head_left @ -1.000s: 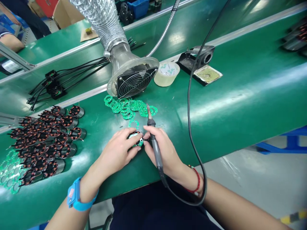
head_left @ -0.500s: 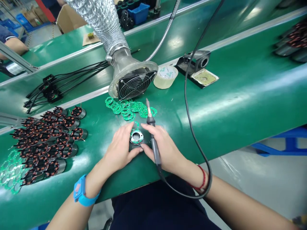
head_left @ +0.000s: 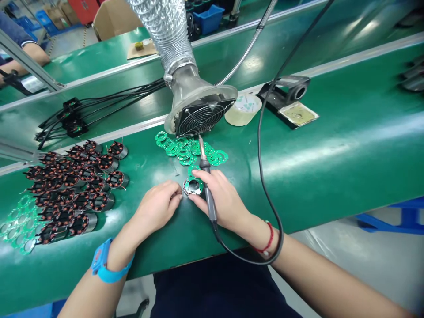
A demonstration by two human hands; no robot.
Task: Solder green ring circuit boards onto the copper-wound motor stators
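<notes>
My right hand (head_left: 222, 198) is closed round a black soldering iron (head_left: 207, 185), its tip pointing away from me toward the fan. The fingertips of that hand also touch a round motor stator with a green ring board on top (head_left: 192, 186), standing on the green bench. My left hand (head_left: 158, 207) sits just left of the stator, fingers curled and pinched at its edge; what they pinch is too small to make out. A blue wrist strap (head_left: 105, 264) is on my left wrist.
A pile of green ring boards (head_left: 185, 148) lies behind the stator. Several wound stators (head_left: 74, 187) lie at left, with more green boards (head_left: 16, 223). A fume-extractor fan on a foil duct (head_left: 200, 112), a tape roll (head_left: 243, 109) and an iron stand with sponge (head_left: 291, 104) sit behind. Another person's arm (head_left: 26, 55) shows far left.
My left hand has drawn back from cupping the stator to a pinch at its left edge. The stator now shows its top fully; the iron stays in my right hand.
</notes>
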